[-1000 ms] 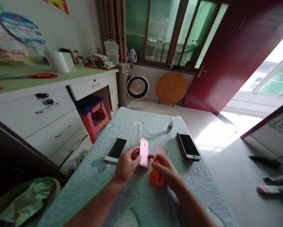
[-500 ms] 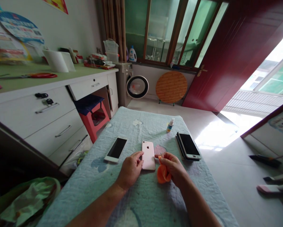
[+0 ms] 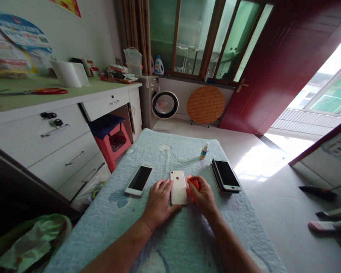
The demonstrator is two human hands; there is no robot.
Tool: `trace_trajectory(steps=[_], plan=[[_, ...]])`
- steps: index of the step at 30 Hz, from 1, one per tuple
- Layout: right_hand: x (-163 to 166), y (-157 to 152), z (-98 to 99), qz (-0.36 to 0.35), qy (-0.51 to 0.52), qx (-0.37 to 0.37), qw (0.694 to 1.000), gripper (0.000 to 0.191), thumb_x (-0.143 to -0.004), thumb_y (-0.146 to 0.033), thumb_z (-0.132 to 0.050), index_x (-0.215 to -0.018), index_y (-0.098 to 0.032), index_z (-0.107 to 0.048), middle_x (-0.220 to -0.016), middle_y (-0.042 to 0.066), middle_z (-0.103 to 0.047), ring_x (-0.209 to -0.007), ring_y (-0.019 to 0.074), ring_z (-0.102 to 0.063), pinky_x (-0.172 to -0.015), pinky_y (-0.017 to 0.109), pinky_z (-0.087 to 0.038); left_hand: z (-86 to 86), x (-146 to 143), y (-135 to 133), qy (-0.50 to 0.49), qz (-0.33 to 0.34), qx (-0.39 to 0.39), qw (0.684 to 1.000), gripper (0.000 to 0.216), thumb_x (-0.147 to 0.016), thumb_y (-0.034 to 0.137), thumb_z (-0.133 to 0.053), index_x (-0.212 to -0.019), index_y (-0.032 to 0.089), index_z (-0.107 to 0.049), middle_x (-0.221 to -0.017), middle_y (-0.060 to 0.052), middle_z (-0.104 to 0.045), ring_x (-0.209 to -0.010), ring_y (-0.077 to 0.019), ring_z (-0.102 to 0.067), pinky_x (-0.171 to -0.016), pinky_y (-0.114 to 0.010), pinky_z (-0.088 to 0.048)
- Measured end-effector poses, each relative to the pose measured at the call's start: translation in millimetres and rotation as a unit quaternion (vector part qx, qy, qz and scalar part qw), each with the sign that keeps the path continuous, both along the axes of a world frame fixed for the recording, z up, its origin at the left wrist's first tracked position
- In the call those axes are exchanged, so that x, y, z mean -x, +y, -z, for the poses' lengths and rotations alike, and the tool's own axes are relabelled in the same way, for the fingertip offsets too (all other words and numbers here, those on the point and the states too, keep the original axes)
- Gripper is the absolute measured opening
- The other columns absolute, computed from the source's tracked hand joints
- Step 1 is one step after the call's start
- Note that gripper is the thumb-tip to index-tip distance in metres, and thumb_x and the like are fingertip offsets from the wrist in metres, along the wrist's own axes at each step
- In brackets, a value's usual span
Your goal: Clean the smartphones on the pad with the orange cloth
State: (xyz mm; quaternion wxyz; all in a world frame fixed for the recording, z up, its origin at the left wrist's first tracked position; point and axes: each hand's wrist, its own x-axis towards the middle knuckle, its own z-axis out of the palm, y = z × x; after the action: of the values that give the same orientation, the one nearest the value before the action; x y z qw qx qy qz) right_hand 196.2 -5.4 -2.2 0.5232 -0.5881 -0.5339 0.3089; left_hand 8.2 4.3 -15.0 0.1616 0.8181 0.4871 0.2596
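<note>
A pink phone [image 3: 178, 187] lies face down on the pale blue quilted table cover [image 3: 164, 242]. My left hand [image 3: 158, 203] rests flat beside it, fingers stretched out and touching its left edge. My right hand [image 3: 203, 197] is closed round a crumpled orange cloth [image 3: 193, 184] that presses against the phone's right edge. A white phone [image 3: 139, 179] lies face up to the left. A stack of dark-screened phones [image 3: 226, 175] sits to the right. A small spray bottle [image 3: 203, 151] stands further back.
A white desk with drawers [image 3: 53, 140] runs along the left, with a red stool [image 3: 111, 137] under it. A green plastic bag [image 3: 28, 244] lies at lower left. A washing machine [image 3: 160, 101] and a round wooden tabletop [image 3: 205, 105] stand by the far wall.
The pink phone was held upright a second ago and now lies flat face down. My left hand has flattened beside it, and my right hand has brought the orange cloth against its right edge.
</note>
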Motion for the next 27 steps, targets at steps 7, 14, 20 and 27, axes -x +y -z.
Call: trace_trajectory(steps=[7,14,20,27], plan=[[9,-2,0.2,-0.092,-0.193,-0.032,0.976,0.011,-0.081,-0.021,-0.057,-0.086,-0.021,-0.067,-0.095,0.008,-0.067,-0.092,0.0220,-0.059,-0.086,0.033,-0.044,-4.7,3,5,-0.018,0.031,0.024,0.999,0.082,-0.062,0.053,-0.078,-0.130,0.014,-0.052,-0.132,-0.016,-0.056,-0.122,-0.0370,-0.045,-0.102,-0.050,-0.035],[8,-10,-5.9,-0.104,-0.196,-0.003,0.975,0.008,-0.081,-0.019,-0.059,-0.082,-0.022,-0.067,-0.094,0.007,-0.068,-0.084,0.0195,-0.062,-0.076,0.029,-0.045,-9.5,5,4,-0.031,0.039,0.049,0.998,0.083,-0.058,0.049,-0.081,-0.129,0.016,-0.053,-0.131,-0.015,-0.056,-0.122,-0.0364,-0.046,-0.104,-0.051,-0.033],[3,-12,-5.7,-0.111,-0.199,0.009,0.974,0.006,-0.078,-0.018,-0.063,-0.081,-0.021,-0.068,-0.087,0.004,-0.068,-0.079,0.0169,-0.062,-0.072,0.026,-0.045,-12.7,5,-1,-0.034,0.038,0.043,0.998,0.073,-0.064,0.051,-0.078,-0.125,0.018,-0.056,-0.125,-0.012,-0.059,-0.117,-0.0337,-0.050,-0.101,-0.048,-0.036],[7,-8,-4.7,-0.057,-0.122,-0.044,0.990,0.007,-0.082,-0.024,-0.062,-0.077,-0.020,-0.064,-0.082,0.002,-0.063,-0.075,0.0144,-0.059,-0.070,0.024,-0.046,-10.4,2,-4,-0.012,0.029,-0.007,0.999,0.070,-0.074,0.070,-0.059,-0.117,0.016,-0.059,-0.105,-0.012,-0.061,-0.097,-0.0309,-0.054,-0.087,-0.043,-0.042]])
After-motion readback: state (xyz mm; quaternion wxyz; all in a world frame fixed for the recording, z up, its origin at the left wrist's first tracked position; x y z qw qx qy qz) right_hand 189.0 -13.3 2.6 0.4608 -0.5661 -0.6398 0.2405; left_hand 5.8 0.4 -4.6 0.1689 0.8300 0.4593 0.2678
